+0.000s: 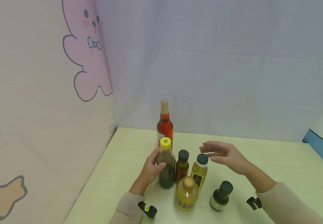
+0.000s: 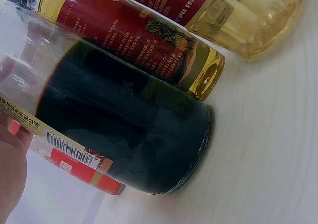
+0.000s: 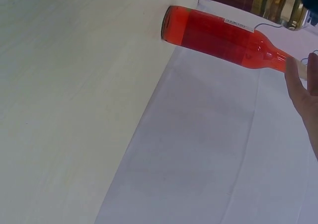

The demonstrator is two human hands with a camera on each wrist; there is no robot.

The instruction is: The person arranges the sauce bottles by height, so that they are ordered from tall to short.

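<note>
On pale tabletop, left hand grips round dark glass bottle.

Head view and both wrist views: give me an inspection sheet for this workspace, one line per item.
Surface: pale green table, bare around the bottles.
Job's things: dark bottle with yellow cap upright, gripped by the left hand.
Clutter: tall red bottle behind; three dark-capped bottles and a round yellow bottle clustered in front, all upright.
Hands: right hand open, hovering above the cluster, touching nothing.
Cables: nothing seen.
Surroundings: cartoon-printed wall panel left, pale curtain behind.
</note>
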